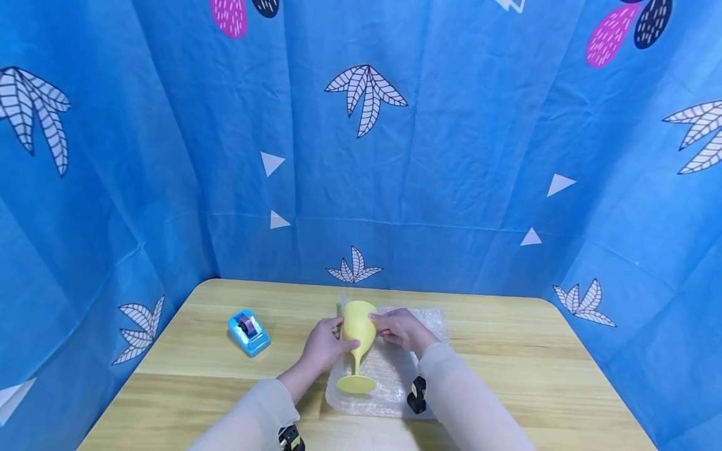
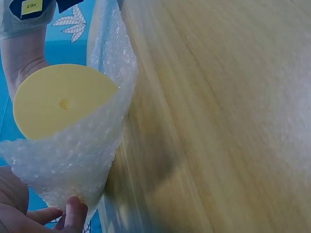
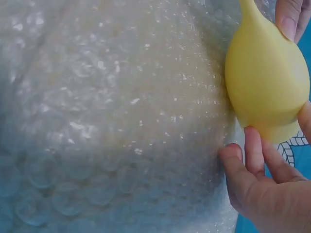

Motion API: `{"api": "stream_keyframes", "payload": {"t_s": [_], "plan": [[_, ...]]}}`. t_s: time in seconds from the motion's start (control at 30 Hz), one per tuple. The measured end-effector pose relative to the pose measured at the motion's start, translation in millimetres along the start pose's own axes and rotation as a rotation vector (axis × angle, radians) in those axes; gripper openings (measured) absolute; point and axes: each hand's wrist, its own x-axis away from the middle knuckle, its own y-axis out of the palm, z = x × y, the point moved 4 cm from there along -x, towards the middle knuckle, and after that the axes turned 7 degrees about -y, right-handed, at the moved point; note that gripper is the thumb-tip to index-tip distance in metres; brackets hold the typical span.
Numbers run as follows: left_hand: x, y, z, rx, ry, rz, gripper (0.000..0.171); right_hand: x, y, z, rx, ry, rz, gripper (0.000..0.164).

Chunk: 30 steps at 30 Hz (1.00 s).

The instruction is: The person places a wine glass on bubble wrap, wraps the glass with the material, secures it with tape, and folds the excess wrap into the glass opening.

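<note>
A yellow plastic goblet [image 1: 358,332] lies tilted on a sheet of bubble wrap [image 1: 395,376], its round foot [image 1: 356,384] toward me and its mouth away. My left hand [image 1: 337,338] grips the bowl from the left, thumb across it. My right hand [image 1: 385,329] holds the bowl from the right. In the left wrist view the bubble wrap [image 2: 82,155] curls up round the goblet's foot [image 2: 58,104], and my fingers [image 2: 73,213] pinch the wrap's edge. The right wrist view shows the bowl [image 3: 267,92] against the wrap [image 3: 121,121], with fingertips [image 3: 252,155] touching its rim end.
A blue tape dispenser [image 1: 248,332] stands on the wooden table [image 1: 507,363] to the left of the hands. Blue patterned cloth [image 1: 361,156] walls the table at the back and both sides. Black wrist cameras [image 1: 417,394] hang below the sleeves.
</note>
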Motion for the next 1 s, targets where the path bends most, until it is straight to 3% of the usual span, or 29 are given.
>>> {"api": "stream_keyframes", "payload": {"t_s": [0.17, 0.4, 0.77, 0.87, 1.0], "plan": [[2.2, 1.0, 2.4, -0.057, 0.023, 0.02, 0.072, 0.2, -0.4, 2.0, 0.0, -0.021, 0.018, 0.035], [0.6, 5.3, 3.0, -0.101, 0.081, 0.037, 0.074, 1.5, -4.4, -4.0, 0.084, -0.075, -0.039, 0.035], [5.5, 8.5, 9.3, -0.158, 0.148, 0.049, 0.073, 3.1, -6.5, -8.5, 0.141, -0.041, -0.029, 0.031], [4.7, 7.6, 9.3, -0.148, 0.172, 0.052, 0.064, 4.4, -7.9, -10.1, 0.167, -0.05, -0.026, 0.032], [0.7, 5.4, 8.9, -0.079, 0.225, 0.06, 0.039, 4.6, -12.1, -12.4, 0.196, -0.067, -0.019, 0.032]]}}
